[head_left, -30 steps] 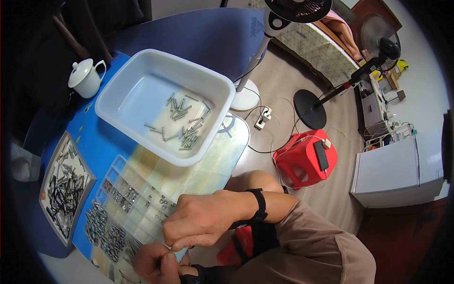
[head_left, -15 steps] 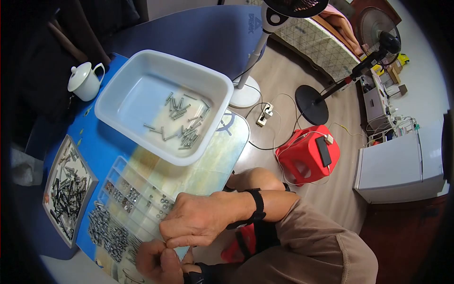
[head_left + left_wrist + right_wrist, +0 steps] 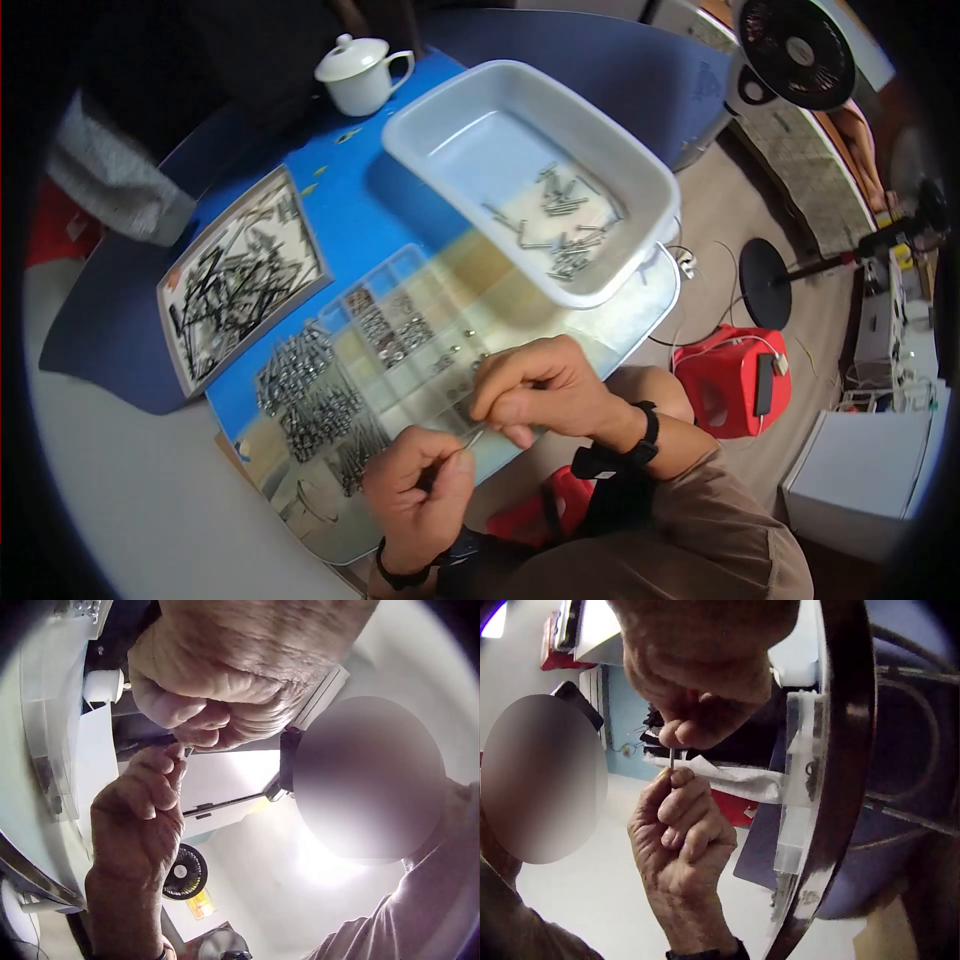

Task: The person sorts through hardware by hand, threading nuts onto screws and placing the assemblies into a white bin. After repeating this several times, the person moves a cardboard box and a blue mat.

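Over the near edge of the table, my two hands meet at a thin silver screw, whose shaft bridges their fingertips in the right wrist view. My left hand pinches one end between thumb and forefinger. At the other end are the bent thumb and fingers of my right hand, which pinch it; the tip there is hidden. Just behind them lies a clear compartment box with small nuts and washers. Left of it, many silver bolts are heaped on the table.
A white tub with loose silver bolts stands at the back right of the table. To the left sits a shallow box of black and silver screws. A lidded white cup stands behind. Beside the table is a red stool.
The head view has swung, so the table things sit further right. My hands have drawn slightly apart, and the screw's shaft now shows between them.
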Demonstrator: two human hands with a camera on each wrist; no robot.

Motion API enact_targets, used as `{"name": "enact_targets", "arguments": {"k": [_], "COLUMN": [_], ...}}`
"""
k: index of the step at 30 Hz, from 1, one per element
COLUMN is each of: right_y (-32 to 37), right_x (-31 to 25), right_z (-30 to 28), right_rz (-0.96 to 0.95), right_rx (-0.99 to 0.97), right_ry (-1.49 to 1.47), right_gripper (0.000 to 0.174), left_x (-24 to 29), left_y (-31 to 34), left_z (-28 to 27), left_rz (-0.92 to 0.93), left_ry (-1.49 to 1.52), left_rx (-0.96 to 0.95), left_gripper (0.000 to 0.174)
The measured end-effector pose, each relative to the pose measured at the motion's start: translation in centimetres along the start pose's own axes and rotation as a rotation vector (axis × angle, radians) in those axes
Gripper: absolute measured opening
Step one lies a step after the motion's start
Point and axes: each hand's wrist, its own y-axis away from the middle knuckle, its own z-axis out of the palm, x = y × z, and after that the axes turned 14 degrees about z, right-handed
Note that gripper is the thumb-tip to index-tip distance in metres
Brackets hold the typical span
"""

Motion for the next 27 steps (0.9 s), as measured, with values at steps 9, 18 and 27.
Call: {"name": "enact_targets", "arguments": {"k": [9,18,27], "right_y": [-1.0,-0.4,-0.3], "right_x": [0.4,-0.6,0.2], "right_z": [-0.1,0.2,-0.4], "right_rz": [0.137,0.208,0.114], "right_rx": [0.054,0.087,0.067], "right_ry": [-0.121,-0.074,-0.015], "right_gripper": [0.019,0.016,0.019], "left_x": [-0.2,-0.1,0.8], "left_y": [-0.3,-0.8,-1.3], "left_z": [-0.3,0.0,0.5], "left_rz": [0.041,0.131,0.055], "left_ry": [-0.105,-0.176,-0.196], "left_rx": [-0.034,-0.072,-0.064], "left_gripper": [0.007,0.008,0.009]}}
